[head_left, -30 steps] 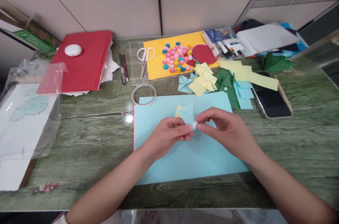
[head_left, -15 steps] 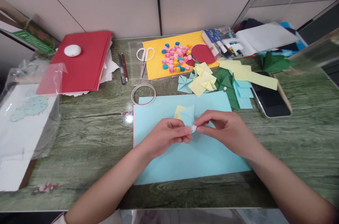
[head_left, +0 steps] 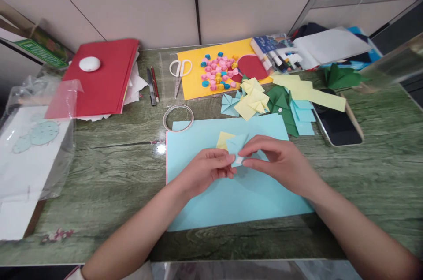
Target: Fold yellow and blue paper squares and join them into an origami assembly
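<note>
My left hand (head_left: 213,167) pinches a small folded light-blue paper (head_left: 235,142) between thumb and fingers. A little white patch, like a piece of tape (head_left: 239,160), lies on its lower part. The thumb and fingertips of my right hand (head_left: 276,156) close on the paper's right edge beside that patch; their exact contact is partly hidden. Under both hands is a large light-blue sheet (head_left: 211,209). A yellow paper piece (head_left: 224,139) shows just behind the folded one. The tape roll (head_left: 178,118) rests at the sheet's upper left corner.
Behind are white-handled scissors (head_left: 180,72), a yellow sheet (head_left: 191,88) with pink, blue and yellow pieces, and folded papers (head_left: 254,99). A phone (head_left: 337,123) and markers (head_left: 280,57) are on the right. At left lie pens (head_left: 152,88), a red folder (head_left: 102,90) and plastic-covered drawing (head_left: 36,134).
The folded light-blue paper has tilted in my fingers, and its white patch shows more fully. My left thumb has shifted slightly up and left. The surrounding things stay put.
</note>
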`<state>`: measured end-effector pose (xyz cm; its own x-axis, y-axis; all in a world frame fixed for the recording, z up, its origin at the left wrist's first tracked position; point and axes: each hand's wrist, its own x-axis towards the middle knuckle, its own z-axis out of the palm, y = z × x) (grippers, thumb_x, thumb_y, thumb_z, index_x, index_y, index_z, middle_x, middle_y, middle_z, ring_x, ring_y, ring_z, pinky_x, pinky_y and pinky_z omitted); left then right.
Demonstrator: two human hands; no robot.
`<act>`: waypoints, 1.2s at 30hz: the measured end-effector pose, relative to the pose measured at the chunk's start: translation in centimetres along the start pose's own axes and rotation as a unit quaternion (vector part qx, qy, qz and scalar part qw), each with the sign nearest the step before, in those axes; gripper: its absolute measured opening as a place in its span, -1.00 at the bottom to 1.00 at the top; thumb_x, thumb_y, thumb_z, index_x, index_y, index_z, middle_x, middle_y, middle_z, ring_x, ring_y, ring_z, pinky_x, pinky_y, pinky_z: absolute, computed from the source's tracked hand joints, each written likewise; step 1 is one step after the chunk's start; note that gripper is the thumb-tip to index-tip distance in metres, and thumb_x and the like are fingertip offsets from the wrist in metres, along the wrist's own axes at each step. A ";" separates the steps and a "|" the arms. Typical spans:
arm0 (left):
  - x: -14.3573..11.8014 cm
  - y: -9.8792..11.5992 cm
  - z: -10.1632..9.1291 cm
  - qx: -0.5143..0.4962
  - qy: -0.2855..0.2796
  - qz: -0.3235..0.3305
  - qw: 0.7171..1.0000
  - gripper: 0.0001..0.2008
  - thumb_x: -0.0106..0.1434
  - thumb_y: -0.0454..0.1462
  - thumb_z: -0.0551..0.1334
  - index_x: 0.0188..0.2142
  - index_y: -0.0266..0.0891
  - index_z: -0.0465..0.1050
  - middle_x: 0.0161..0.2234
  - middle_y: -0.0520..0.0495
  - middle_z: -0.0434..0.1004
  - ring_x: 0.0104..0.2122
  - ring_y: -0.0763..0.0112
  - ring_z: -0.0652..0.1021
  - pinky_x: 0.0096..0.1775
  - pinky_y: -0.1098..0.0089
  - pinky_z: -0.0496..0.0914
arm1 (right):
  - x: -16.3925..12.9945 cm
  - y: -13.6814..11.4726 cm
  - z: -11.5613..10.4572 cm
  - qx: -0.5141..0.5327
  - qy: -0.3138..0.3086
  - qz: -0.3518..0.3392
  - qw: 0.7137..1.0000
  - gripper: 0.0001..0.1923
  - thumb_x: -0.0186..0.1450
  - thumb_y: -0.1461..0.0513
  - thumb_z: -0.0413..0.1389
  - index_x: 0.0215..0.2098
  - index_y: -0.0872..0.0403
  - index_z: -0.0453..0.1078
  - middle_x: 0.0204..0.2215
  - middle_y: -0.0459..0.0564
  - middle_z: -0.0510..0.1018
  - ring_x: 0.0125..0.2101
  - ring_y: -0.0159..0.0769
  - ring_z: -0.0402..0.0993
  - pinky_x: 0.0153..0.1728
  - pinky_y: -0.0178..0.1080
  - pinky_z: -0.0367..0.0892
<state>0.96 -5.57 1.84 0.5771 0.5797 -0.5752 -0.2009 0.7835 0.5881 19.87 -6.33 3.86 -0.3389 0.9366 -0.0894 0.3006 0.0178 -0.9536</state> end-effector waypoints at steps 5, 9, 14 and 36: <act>0.1 0.0 0.0 0.022 0.015 0.040 0.999 -0.77 0.09 -0.19 0.26 -0.54 -0.35 0.41 -0.58 -0.03 0.43 -0.56 0.54 0.41 -0.43 0.46 0.22 | -0.2 -0.1 0.1 -0.149 0.040 -0.102 0.983 -0.89 0.16 0.25 0.16 -0.34 -0.06 0.49 -0.41 -0.06 0.54 -0.34 -0.28 0.42 -0.33 -0.21 0.36; 0.1 -0.2 0.0 0.024 0.013 0.044 0.999 -0.78 0.08 -0.19 0.27 -0.53 -0.35 0.41 -0.60 -0.01 0.40 -0.56 0.53 0.38 -0.43 0.45 0.22 | -0.3 -0.1 0.0 -0.160 0.005 -0.111 0.981 -0.89 0.21 0.22 0.10 -0.33 -0.07 0.48 -0.43 -0.08 0.56 -0.36 -0.28 0.43 -0.38 -0.22 0.35; 0.1 -0.3 0.1 0.029 0.013 0.042 0.999 -0.80 0.06 -0.22 0.27 -0.57 -0.33 0.41 -0.62 0.01 0.40 -0.56 0.53 0.38 -0.44 0.45 0.23 | -0.1 0.0 0.0 -0.222 0.001 -0.145 0.964 -0.89 0.24 0.23 0.07 -0.35 -0.03 0.45 -0.46 -0.07 0.55 -0.39 -0.30 0.40 -0.38 -0.22 0.32; -0.1 -0.3 0.5 -0.104 0.029 -0.057 0.992 -0.83 0.03 -0.31 0.27 -0.62 -0.38 0.40 -0.68 0.04 0.34 -0.67 0.63 0.36 -0.61 0.58 0.21 | -0.3 1.4 1.3 -0.352 0.039 -0.325 0.877 -0.91 0.25 0.34 0.03 -0.34 0.13 0.38 -0.45 -0.02 0.52 -0.41 -0.34 0.38 -0.33 -0.25 0.26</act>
<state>1.37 -5.98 2.06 0.5593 0.4922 -0.6670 -0.3002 0.8703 0.3906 19.25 -7.02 2.22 -0.5881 0.6698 0.4533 0.5524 0.7420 -0.3798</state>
